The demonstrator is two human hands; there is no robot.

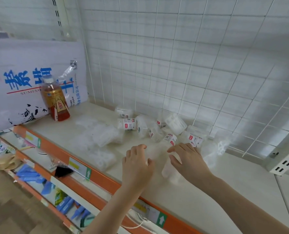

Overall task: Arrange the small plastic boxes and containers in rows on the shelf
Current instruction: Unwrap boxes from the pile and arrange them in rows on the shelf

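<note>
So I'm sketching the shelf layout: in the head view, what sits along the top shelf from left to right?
White printed bag → amber drink bottle → jumble of small clear containers → white slotted upright.

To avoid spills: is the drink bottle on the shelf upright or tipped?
Upright. The drink bottle stands on its base on the shelf, white cap on top.

Two bare forearms come into the picture from the near edge, each ending in a bare hand. No sleeve, cuff, glove, watch, ring or bracelet shows on either. The left hand [137,163] has short, plain fingernails without polish; its fingers [138,147] are slim. The right hand [187,159] looks the same, with a smooth wrist and a long, slender forearm behind it.
</note>
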